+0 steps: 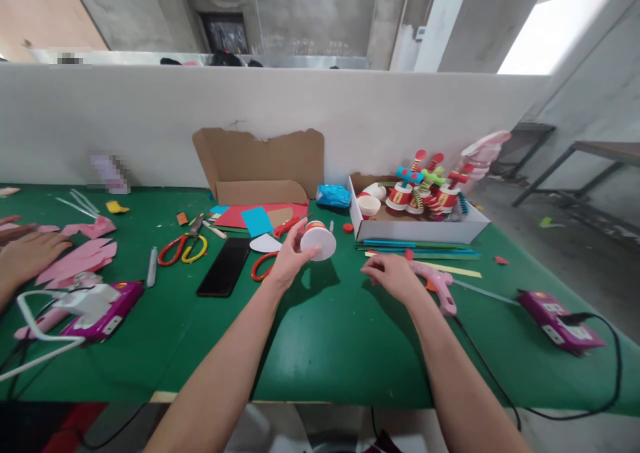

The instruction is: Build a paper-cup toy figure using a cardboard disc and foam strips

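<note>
Cup (321,245): red and white, held up off the green worktop (325,360), its round white face turned toward the camera, a shadow lying below it.
Left hand (290,256): fingers closed on the cup from its left side, the thumb near the edge of the white face.
Right hand (393,274): fingers loosely bent, low over the worktop and apart from the cup; whether they pinch something small, I cannot tell.
Glue gun (440,285): pink, lying just beside the right wrist, a clear stick at its back and a black cord running toward the front edge.
Purple box (560,321): at the right end, with a black plug on it.
White tray (425,231): beyond the right hand, holding several cup figures (434,190) in red, blue and green, and a pale cup (369,205).
Coloured strips (425,254): blue, green and yellow, along the near side of the tray.
Blue packet (333,196): between the tray and the brown cardboard (270,156), which stands against the white partition (150,126).
Blue sheet (257,222): on red paper in front of the cardboard.
Scissors (176,252): red and yellow handles, left of a black phone (224,268).
Co-worker's hand (30,256): far left, near pink pieces (83,261).
</note>
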A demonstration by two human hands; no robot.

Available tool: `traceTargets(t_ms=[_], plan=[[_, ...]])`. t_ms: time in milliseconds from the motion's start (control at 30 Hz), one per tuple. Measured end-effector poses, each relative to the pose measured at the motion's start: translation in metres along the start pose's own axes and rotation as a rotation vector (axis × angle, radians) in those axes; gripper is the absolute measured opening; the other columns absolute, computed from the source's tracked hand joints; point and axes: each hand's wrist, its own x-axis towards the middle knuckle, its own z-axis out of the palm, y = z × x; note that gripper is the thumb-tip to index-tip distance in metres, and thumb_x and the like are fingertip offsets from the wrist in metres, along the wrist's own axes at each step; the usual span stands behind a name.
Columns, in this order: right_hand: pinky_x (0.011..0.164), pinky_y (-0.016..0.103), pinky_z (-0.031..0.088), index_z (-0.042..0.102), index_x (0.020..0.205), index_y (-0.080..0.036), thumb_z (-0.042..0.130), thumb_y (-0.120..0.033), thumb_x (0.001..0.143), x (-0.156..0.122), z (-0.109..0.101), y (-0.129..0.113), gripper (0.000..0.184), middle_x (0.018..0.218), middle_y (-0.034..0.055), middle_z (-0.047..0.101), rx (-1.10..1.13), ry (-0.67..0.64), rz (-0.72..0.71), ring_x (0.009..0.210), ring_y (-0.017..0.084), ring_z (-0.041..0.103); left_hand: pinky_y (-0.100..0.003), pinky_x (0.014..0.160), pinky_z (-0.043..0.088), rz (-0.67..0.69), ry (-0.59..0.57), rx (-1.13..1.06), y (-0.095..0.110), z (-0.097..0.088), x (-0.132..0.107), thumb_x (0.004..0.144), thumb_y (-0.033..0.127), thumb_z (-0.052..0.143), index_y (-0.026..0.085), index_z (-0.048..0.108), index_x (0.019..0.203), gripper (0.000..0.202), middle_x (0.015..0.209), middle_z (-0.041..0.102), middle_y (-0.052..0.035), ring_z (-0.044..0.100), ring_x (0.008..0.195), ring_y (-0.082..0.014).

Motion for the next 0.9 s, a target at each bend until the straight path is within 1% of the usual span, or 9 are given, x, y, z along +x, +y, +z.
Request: traceTargets(t_ms=[133, 233, 300, 400, 467, 567, 667, 767, 900], plan=[[0.065, 0.025, 0.042, 0.067, 0.070, -0.019, 0.058, -0.013, 0.072, 0.001, 0.012, 0.010, 0.010, 0.071, 0.0013, 0.069, -0.097, -0.024, -0.012, 0.068, 0.016, 0.061, -0.037, 0.095, 0.044, -0.026, -0.024, -0.001, 0.002, 0.004, -0.004, 0.061, 0.029, 0.077, 0.023, 0.042, 0.136, 0.083, 0.122, 0.058, -0.0079, 0.055, 0.109, -0.0244], [0.062, 0.024, 0.040, 0.063, 0.067, -0.019, 0.063, -0.016, 0.071, 0.005, 0.020, 0.015, 0.005, 0.067, 0.0003, 0.066, -0.114, -0.035, 0.039, 0.065, 0.015, 0.058, -0.037, 0.094, 0.044, -0.030, -0.036, -0.005, 0.002, 0.006, -0.005, 0.061, 0.028, 0.077, 0.023, 0.041, 0.136, 0.083, 0.119, 0.060, -0.0077, 0.056, 0.107, -0.0239], [0.061, 0.024, 0.039, 0.059, 0.066, -0.019, 0.064, -0.017, 0.072, 0.008, 0.024, 0.016, 0.008, 0.065, 0.0003, 0.063, -0.126, -0.051, 0.051, 0.064, 0.014, 0.057, -0.037, 0.093, 0.045, -0.035, -0.041, -0.007, 0.002, 0.006, -0.005, 0.061, 0.027, 0.077, 0.022, 0.041, 0.136, 0.084, 0.116, 0.061, -0.0076, 0.057, 0.105, -0.0235], [0.063, 0.025, 0.038, 0.053, 0.064, -0.019, 0.059, -0.014, 0.075, 0.008, 0.028, 0.015, 0.013, 0.067, 0.0019, 0.062, -0.150, -0.050, -0.008, 0.065, 0.015, 0.055, -0.037, 0.092, 0.045, -0.042, -0.040, -0.005, 0.003, 0.006, -0.006, 0.060, 0.027, 0.077, 0.022, 0.041, 0.136, 0.084, 0.115, 0.061, -0.0075, 0.057, 0.104, -0.0231], [0.064, 0.026, 0.039, 0.049, 0.066, -0.020, 0.054, -0.014, 0.077, 0.007, 0.029, 0.015, 0.013, 0.067, 0.0013, 0.060, -0.077, -0.040, -0.052, 0.065, 0.014, 0.055, -0.036, 0.092, 0.045, -0.040, -0.032, -0.005, 0.004, 0.006, -0.006, 0.060, 0.027, 0.076, 0.022, 0.042, 0.135, 0.082, 0.116, 0.060, -0.0074, 0.057, 0.104, -0.0229], [0.062, 0.026, 0.043, 0.046, 0.069, -0.021, 0.048, -0.019, 0.079, 0.004, 0.028, 0.015, 0.011, 0.061, -0.0024, 0.055, 0.224, -0.058, -0.005, 0.059, 0.013, 0.055, -0.036, 0.093, 0.044, -0.043, -0.021, -0.012, 0.005, 0.006, -0.006, 0.060, 0.027, 0.076, 0.022, 0.044, 0.134, 0.081, 0.118, 0.059, -0.0074, 0.056, 0.105, -0.0225], [0.061, 0.026, 0.046, 0.048, 0.069, -0.021, 0.056, -0.025, 0.073, 0.002, 0.026, 0.014, 0.010, 0.058, -0.0043, 0.056, 0.426, -0.065, 0.049, 0.058, 0.013, 0.058, -0.035, 0.092, 0.044, -0.044, -0.025, -0.017, 0.005, 0.005, -0.006, 0.061, 0.027, 0.076, 0.022, 0.044, 0.134, 0.079, 0.117, 0.059, -0.0073, 0.056, 0.104, -0.0219], [0.062, 0.026, 0.046, 0.052, 0.070, -0.020, 0.063, -0.026, 0.065, -0.003, 0.022, 0.011, 0.013, 0.060, -0.0044, 0.058, 0.481, -0.043, 0.054, 0.059, 0.013, 0.059, -0.035, 0.091, 0.045, -0.034, -0.040, -0.009, 0.004, 0.005, -0.005, 0.061, 0.028, 0.076, 0.021, 0.045, 0.133, 0.078, 0.117, 0.060, -0.0076, 0.056, 0.103, -0.0218], [0.063, 0.027, 0.046, 0.061, 0.077, -0.019, 0.059, -0.026, 0.069, -0.015, 0.017, 0.001, 0.011, 0.064, -0.0016, 0.064, 0.424, -0.138, 0.037, 0.061, 0.014, 0.062, -0.035, 0.090, 0.045, -0.012, -0.062, 0.006, 0.003, 0.004, -0.005, 0.061, 0.030, 0.076, 0.022, 0.046, 0.132, 0.078, 0.117, 0.060, -0.0075, 0.057, 0.103, -0.0218]])
